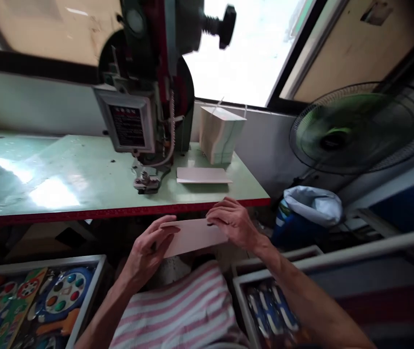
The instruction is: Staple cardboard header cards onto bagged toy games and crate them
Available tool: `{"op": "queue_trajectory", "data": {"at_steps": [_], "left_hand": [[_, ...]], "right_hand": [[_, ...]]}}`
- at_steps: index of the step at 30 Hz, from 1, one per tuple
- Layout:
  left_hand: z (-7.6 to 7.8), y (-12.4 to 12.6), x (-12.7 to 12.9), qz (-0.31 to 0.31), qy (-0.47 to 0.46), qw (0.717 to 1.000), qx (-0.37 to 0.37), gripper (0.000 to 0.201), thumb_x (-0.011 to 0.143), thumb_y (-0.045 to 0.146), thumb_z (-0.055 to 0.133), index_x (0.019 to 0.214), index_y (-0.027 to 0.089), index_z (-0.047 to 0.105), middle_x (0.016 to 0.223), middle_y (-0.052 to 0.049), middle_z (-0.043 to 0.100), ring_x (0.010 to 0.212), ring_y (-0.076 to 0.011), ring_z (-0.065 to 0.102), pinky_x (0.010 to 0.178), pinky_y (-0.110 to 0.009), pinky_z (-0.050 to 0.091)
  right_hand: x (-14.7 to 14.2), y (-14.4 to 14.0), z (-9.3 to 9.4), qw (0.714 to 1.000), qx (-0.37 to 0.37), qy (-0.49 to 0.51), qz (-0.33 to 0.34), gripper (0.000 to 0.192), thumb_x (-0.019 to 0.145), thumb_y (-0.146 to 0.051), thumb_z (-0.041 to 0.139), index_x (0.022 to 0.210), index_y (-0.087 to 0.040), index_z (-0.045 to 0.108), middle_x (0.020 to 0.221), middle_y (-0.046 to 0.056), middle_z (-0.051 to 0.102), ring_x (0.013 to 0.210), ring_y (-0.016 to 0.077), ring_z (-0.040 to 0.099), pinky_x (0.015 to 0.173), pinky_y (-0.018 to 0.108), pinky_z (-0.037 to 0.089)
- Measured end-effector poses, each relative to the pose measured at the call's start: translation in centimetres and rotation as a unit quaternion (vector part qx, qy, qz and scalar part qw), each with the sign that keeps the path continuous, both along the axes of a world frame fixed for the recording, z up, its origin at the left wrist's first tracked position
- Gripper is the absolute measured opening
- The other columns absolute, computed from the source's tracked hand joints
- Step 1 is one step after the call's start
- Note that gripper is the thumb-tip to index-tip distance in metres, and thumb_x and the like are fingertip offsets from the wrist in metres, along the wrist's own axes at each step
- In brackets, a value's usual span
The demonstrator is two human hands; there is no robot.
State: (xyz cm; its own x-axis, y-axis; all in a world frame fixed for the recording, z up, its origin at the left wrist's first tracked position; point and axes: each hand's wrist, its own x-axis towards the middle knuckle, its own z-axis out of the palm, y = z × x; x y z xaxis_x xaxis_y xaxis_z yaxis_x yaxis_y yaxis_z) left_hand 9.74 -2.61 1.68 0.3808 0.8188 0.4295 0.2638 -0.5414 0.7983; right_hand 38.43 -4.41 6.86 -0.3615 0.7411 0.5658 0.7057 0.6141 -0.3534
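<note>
Both my hands hold a pale pink card just below the table's red front edge. My left hand grips its left end, thumb on top. My right hand pinches its right end. On the green table above stands a dark press machine with its metal foot down near the front. A flat pink card lies to the right of the foot, and a tall stack of cards stands behind it by the wall.
A spinning fan is at the right, with a blue and white bag under it. A tray of colourful toy boards sits at lower left, and a tray of blue packs at lower right.
</note>
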Motion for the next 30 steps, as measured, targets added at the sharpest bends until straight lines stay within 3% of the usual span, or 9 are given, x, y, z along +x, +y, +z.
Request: {"op": "queue_trajectory", "data": {"at_steps": [2, 4, 8, 12, 15, 18, 24, 27, 30], "left_hand": [[-1.0, -0.4, 0.4, -0.048, 0.021, 0.997, -0.049, 0.027, 0.097, 0.032, 0.055, 0.094, 0.022, 0.081, 0.109, -0.009, 0.078, 0.098, -0.0214, 0.075, 0.083, -0.026, 0.06], [-2.7, -0.7, 0.4, -0.065, 0.035, 0.994, -0.078, 0.028, 0.094, 0.033, 0.056, 0.09, 0.023, 0.081, 0.098, -0.007, 0.081, 0.09, -0.0212, 0.076, 0.078, -0.025, 0.06], [-5.9, -0.6, -0.6, -0.032, 0.036, 0.993, -0.112, 0.027, 0.09, 0.042, 0.062, 0.09, 0.024, 0.082, 0.099, -0.006, 0.082, 0.093, -0.0236, 0.077, 0.082, -0.026, 0.06], [-7.5, -0.2, -1.3, 0.003, 0.029, 0.991, -0.127, 0.032, 0.089, 0.051, 0.065, 0.091, 0.024, 0.082, 0.1, -0.006, 0.082, 0.093, -0.0235, 0.077, 0.083, -0.025, 0.06], [-8.0, -0.3, -0.9, -0.012, 0.037, 0.99, -0.132, 0.035, 0.088, 0.055, 0.066, 0.09, 0.024, 0.082, 0.098, -0.006, 0.082, 0.091, -0.0238, 0.078, 0.079, -0.024, 0.061], [-8.3, -0.7, -0.1, -0.023, 0.044, 0.99, -0.135, 0.035, 0.088, 0.056, 0.066, 0.089, 0.025, 0.082, 0.095, -0.005, 0.083, 0.088, -0.024, 0.078, 0.075, -0.023, 0.061], [-8.8, -1.4, -0.4, -0.017, 0.06, 0.991, -0.121, 0.032, 0.087, 0.052, 0.064, 0.089, 0.026, 0.083, 0.093, -0.005, 0.083, 0.085, -0.0229, 0.078, 0.074, -0.024, 0.061], [-9.3, -1.2, -0.8, -0.016, 0.061, 0.991, -0.116, 0.031, 0.087, 0.05, 0.063, 0.088, 0.026, 0.082, 0.093, -0.005, 0.083, 0.084, -0.0226, 0.078, 0.072, -0.023, 0.061], [-10.1, -1.0, -0.6, -0.01, 0.064, 0.994, -0.085, 0.032, 0.09, 0.049, 0.06, 0.093, 0.025, 0.082, 0.096, -0.005, 0.083, 0.089, -0.0231, 0.079, 0.078, -0.025, 0.062]], "right_hand": [[1.4, -2.6, -2.4, 0.996, -0.071, 0.035, -0.04, 0.021, 0.102, -0.036, 0.061, 0.093, -0.026, 0.076, 0.094, 0.002, 0.08, 0.089, 0.0193, 0.07, 0.09, 0.035, 0.05], [4.3, -5.8, -5.4, 0.973, -0.153, 0.044, -0.166, 0.034, 0.1, -0.045, 0.06, 0.08, -0.022, 0.075, 0.082, 0.003, 0.077, 0.077, 0.0195, 0.068, 0.077, 0.032, 0.05], [11.9, -15.0, -12.1, 0.834, -0.366, -0.119, -0.396, 0.053, 0.095, -0.054, 0.061, 0.053, -0.021, 0.063, 0.055, 0.004, 0.064, 0.061, 0.0209, 0.064, 0.061, 0.03, 0.04], [15.9, -23.5, -18.2, 0.714, -0.44, -0.194, -0.509, 0.039, 0.094, -0.055, 0.058, 0.093, -0.021, 0.076, 0.088, 0.011, 0.077, 0.088, 0.0312, 0.073, 0.071, 0.035, 0.046], [15.1, -25.8, -22.0, 0.695, -0.442, -0.173, -0.54, 0.054, 0.092, -0.058, 0.058, 0.131, -0.022, 0.066, 0.125, 0.014, 0.072, 0.113, 0.0344, 0.068, 0.088, 0.04, 0.049], [13.1, -25.0, -24.6, 0.699, -0.416, -0.164, -0.559, 0.055, 0.09, -0.044, 0.061, 0.139, -0.019, 0.061, 0.141, 0.018, 0.063, 0.125, 0.0359, 0.061, 0.096, 0.042, 0.047], [14.1, -24.5, -24.1, 0.743, -0.379, -0.112, -0.54, 0.025, 0.096, -0.026, 0.049, 0.1, -0.021, 0.073, 0.106, 0.014, 0.076, 0.1, 0.03, 0.071, 0.084, 0.037, 0.049], [15.9, -25.4, -21.4, 0.76, -0.373, -0.084, -0.526, 0.022, 0.095, -0.03, 0.05, 0.086, -0.023, 0.069, 0.084, 0.008, 0.076, 0.084, 0.0261, 0.072, 0.075, 0.033, 0.049], [16.2, -25.1, -16.6, 0.781, -0.359, 0.061, -0.508, 0.022, 0.091, -0.04, 0.056, 0.08, -0.023, 0.064, 0.069, 0.002, 0.07, 0.066, 0.0217, 0.067, 0.063, 0.029, 0.047]]}}
